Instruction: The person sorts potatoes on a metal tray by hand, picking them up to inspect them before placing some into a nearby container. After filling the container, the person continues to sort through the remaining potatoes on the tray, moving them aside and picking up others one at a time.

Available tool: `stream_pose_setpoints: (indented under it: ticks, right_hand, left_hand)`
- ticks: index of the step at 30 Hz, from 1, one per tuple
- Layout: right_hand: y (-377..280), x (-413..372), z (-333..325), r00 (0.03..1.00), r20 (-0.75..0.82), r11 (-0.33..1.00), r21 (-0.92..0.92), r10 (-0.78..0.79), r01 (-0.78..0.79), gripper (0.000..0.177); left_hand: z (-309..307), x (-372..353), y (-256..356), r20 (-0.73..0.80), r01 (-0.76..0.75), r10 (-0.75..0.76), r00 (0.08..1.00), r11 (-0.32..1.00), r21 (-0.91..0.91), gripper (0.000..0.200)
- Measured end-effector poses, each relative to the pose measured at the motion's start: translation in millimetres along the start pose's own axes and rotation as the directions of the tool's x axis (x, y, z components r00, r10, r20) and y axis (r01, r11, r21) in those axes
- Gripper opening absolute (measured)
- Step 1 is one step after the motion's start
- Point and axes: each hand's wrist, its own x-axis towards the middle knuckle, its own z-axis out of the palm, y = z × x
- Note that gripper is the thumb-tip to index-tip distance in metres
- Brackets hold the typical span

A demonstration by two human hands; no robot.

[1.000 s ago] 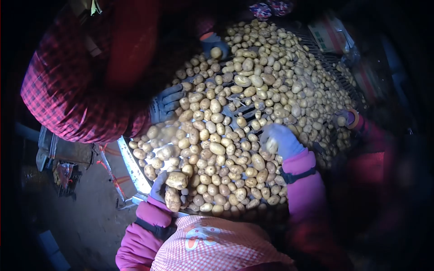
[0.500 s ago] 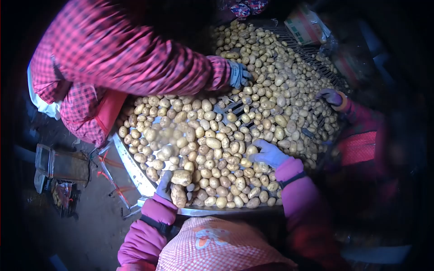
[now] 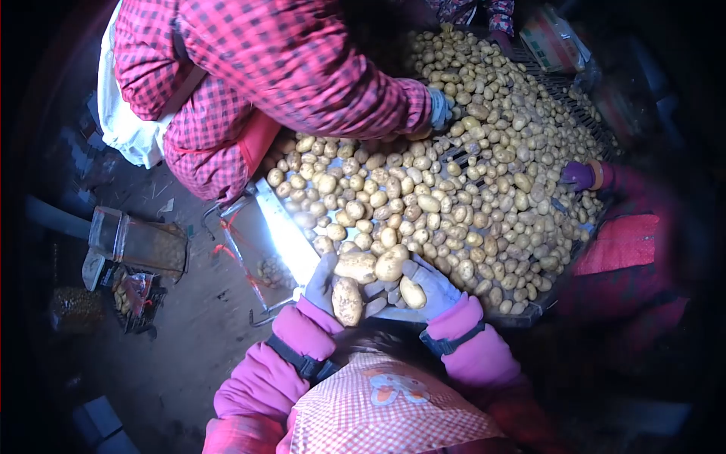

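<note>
Over the near edge of the surface point(image 3: 283, 227), holding two long potatoes point(image 3: 346, 303) in the left hand point(image 3: 324, 281), with grip curled around them. Just to the right, clutching a smaller potato point(image 3: 413, 293) in the right hand point(image 3: 437, 289), with grip clamped on it. Between the two hands, toward their far side, a rounder potato point(image 3: 392, 262). Beyond, spread thickly to far right, many loose potatoes point(image 3: 522, 181). Far across, a co-worker's blue-gloved hand point(image 3: 440, 108) below a checked sleeve point(image 3: 378, 102). At right, beside the heap, another person's purple-gloved hand point(image 3: 578, 176).
</note>
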Motion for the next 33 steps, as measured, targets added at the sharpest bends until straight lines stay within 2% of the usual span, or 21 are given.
stream_pose_setpoints:
  ticks: [2, 3, 4, 6, 7, 8, 10, 12, 14, 18, 20, 22, 23, 24, 26, 28, 30, 31, 32, 33]
  right_hand:
    - [12, 0, 8, 1.0, -0.01, 0.995, 0.097, -0.018, 0.019, 0.036]
    - [20, 0, -6, 0.998, 0.064, 1.0, 0.004, -0.017, 0.017, 0.044]
    - [23, -6, -5, 0.998, 0.058, 1.0, 0.006, -0.019, 0.018, 0.044]
    - [24, -17, -1, 0.995, 0.063, 0.927, -0.362, -0.082, 0.1, 0.056]
    - [24, -21, 1, 0.999, 0.031, 0.934, -0.356, -0.02, 0.03, 0.065]
    - [25, -27, 3, 0.999, 0.022, 0.935, -0.352, -0.03, 0.036, 0.065]
    - [27, -42, 11, 0.999, -0.005, 0.901, -0.433, -0.032, 0.027, 0.066]
    - [32, -54, 10, 0.996, 0.0, 0.912, -0.402, -0.088, 0.081, 0.066]
    - [35, -65, 5, 0.997, 0.022, 0.903, -0.423, -0.075, 0.077, 0.067]
    - [52, -97, -24, 0.987, 0.095, 0.885, -0.439, -0.128, 0.157, 0.074]
    - [65, -112, -39, 0.979, 0.062, 0.917, -0.343, -0.193, 0.202, 0.076]
    - [83, -128, -63, 0.947, -0.008, 0.906, -0.291, -0.323, 0.306, 0.071]
    - [88, -142, -70, 0.933, -0.042, 0.919, -0.195, -0.358, 0.344, 0.063]
    - [93, -157, -80, 0.922, -0.066, 0.915, -0.172, -0.381, 0.366, 0.063]
    - [100, -188, -96, 0.84, -0.001, 0.838, -0.072, -0.542, 0.541, 0.057]
    - [107, -221, -107, 0.832, -0.014, 0.831, -0.054, -0.554, 0.553, 0.055]
    - [125, -251, -121, 0.833, -0.168, 0.84, 0.04, -0.528, 0.541, 0.059]
    - [141, -260, -147, 0.871, -0.119, 0.875, 0.033, -0.477, 0.484, 0.066]
    - [154, -267, -155, 0.86, -0.134, 0.864, 0.041, -0.493, 0.502, 0.066]
    - [166, -274, -161, 0.787, -0.177, 0.768, 0.175, -0.591, 0.616, 0.065]
  left_hand:
    - [-5, -15, 2, -0.024, -0.004, 0.003, 1.0, 1.0, -0.027, 0.076]
    - [-7, -21, 3, -0.039, -0.016, 0.014, 0.999, 0.999, -0.052, 0.075]
    - [-8, -26, 4, -0.039, -0.011, 0.009, 0.999, 0.998, -0.055, 0.075]
    - [-5, -31, 7, 0.003, -0.025, 0.025, 1.0, 0.999, -0.044, 0.073]
    - [0, -33, 7, -0.014, -0.035, 0.035, 0.999, 0.999, -0.035, 0.072]
    - [0, -31, 6, -0.012, -0.022, 0.021, 1.0, 0.999, -0.033, 0.072]
    - [-2, -25, 2, -0.08, -0.111, 0.111, 0.991, 0.994, 0.003, 0.074]
    - [-1, -19, -4, -0.118, -0.097, 0.097, 0.988, 0.995, 0.011, 0.073]
    - [1, -16, -13, -0.087, -0.162, 0.166, 0.982, 0.986, 0.049, 0.061]
    - [4, -5, -40, -0.097, -0.137, 0.152, 0.984, 0.981, 0.14, 0.061]
    - [19, -2, -66, -0.072, -0.07, 0.08, 0.994, 0.987, 0.141, 0.063]
    - [20, 5, -94, 0.003, 0.041, -0.042, 0.999, 0.987, 0.156, 0.067]
    - [17, 9, -110, -0.053, 0.074, -0.074, 0.996, 0.997, 0.016, 0.07]
    - [16, 13, -124, -0.065, 0.113, -0.111, 0.992, 0.993, 0.033, 0.07]
    - [12, 21, -149, -0.194, 0.199, -0.138, 0.971, 0.92, 0.338, 0.076]
    - [3, 29, -172, -0.221, 0.258, -0.182, 0.958, 0.883, 0.393, 0.081]
    - [21, 32, -200, -0.224, 0.369, -0.305, 0.926, 0.854, 0.367, 0.081]
    - [39, 33, -216, -0.096, 0.438, -0.429, 0.898, 0.863, 0.252, 0.08]
    - [42, 35, -226, -0.102, 0.458, -0.448, 0.888, 0.849, 0.262, 0.08]
    - [45, 38, -236, -0.084, 0.472, -0.47, 0.879, 0.829, 0.301, 0.079]
